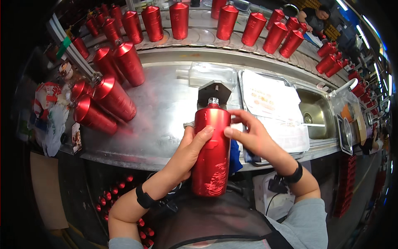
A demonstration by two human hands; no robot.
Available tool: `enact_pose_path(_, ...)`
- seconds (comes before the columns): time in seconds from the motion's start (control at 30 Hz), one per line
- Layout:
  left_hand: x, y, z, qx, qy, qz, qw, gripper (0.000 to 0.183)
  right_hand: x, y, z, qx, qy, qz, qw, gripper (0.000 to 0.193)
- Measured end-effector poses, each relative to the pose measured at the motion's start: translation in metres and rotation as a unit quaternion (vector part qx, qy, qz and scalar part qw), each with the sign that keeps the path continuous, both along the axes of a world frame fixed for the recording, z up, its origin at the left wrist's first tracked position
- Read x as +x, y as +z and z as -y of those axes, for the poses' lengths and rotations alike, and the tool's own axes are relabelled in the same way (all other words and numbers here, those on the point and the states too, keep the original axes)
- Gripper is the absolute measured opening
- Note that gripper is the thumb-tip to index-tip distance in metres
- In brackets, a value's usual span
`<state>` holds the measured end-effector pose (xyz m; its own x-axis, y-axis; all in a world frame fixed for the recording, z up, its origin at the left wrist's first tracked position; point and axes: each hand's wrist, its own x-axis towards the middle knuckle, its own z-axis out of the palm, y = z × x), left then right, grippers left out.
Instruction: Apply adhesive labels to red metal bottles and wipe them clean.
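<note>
A glossy red bottle [212,153] with a raised pattern on its lower front and a clear neck on top is held in front of me, its base toward my body. My left hand [195,145] wraps its left side, thumb lying across the front. On the opposite side, my right hand [253,135] curls at the upper edge, thumb tip touching the bottle; its other fingertips are partly hidden behind it. Just beyond the neck sits a dark metal bracket [214,92] on the steel worktop [159,103]. A blue cloth [235,157] shows beside the bottle's right side.
More red bottles [114,97] stand on the worktop at left. Others [179,20] line the conveyor [199,36] across the back. Right of me are a tray with white papers [269,99] and a sink [317,112]. Another person [317,18] is at the far right.
</note>
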<state>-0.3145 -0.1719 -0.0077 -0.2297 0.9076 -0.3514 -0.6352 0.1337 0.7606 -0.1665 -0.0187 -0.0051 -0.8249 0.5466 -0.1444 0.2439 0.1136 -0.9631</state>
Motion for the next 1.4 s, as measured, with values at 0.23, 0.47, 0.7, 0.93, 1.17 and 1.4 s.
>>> enact_pose_path(0.23, 0.000, -0.010, -0.040, -0.080, 0.008, -0.067, 0.995, 0.072, 0.024, -0.015, 0.008, -0.066, -0.023, 0.028, 0.997, 0.068)
enact_pose_path(0.47, 0.007, -0.025, -0.048, -0.042, 0.040, -0.247, 0.967, 0.068, 0.027, -0.032, -0.006, -0.084, 0.005, 0.032, 0.996, 0.064)
enact_pose_path(0.7, -0.002, -0.024, -0.063, -0.061, 0.019, -0.225, 0.972, 0.064, 0.034, -0.032, -0.023, -0.066, -0.044, 0.015, 0.997, 0.052)
enact_pose_path(0.93, 0.002, -0.027, -0.030, -0.014, 0.024, -0.232, 0.972, 0.078, 0.115, -0.036, -0.078, 0.275, -0.142, 0.198, 0.930, 0.022)
enact_pose_path(1.17, -0.005, -0.036, -0.018, -0.004, -0.005, -0.231, 0.973, 0.079, 0.105, -0.041, -0.078, 0.259, -0.111, 0.230, 0.931, 0.026)
enact_pose_path(1.4, -0.003, -0.040, -0.015, -0.001, -0.004, -0.230, 0.973, 0.078, 0.079, -0.067, -0.145, 0.384, -0.128, 0.255, 0.878, 0.028)
